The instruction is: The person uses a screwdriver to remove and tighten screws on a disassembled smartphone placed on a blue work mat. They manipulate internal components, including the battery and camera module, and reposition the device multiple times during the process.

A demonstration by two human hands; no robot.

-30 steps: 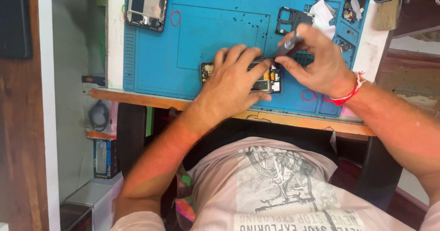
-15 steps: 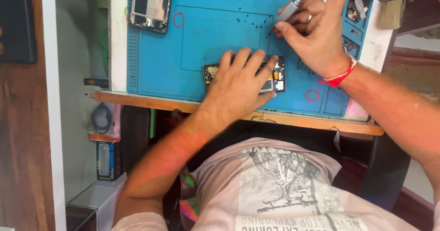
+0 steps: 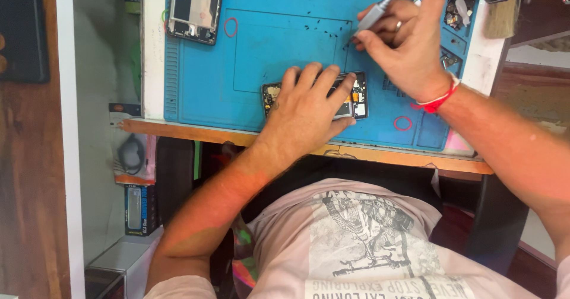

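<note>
While the left hand lies flat, fingers spread, on the opened phone near the desk's front edge, the right hand grips a screwdriver above the blue mat. A 2nd phone frame sits at the mat's far-left corner; small parts fill trays along the far edge, w/ a brush beside.

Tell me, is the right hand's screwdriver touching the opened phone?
No, the right hand holds the screwdriver up over the blue mat, clear of the phone under the left hand.
</note>
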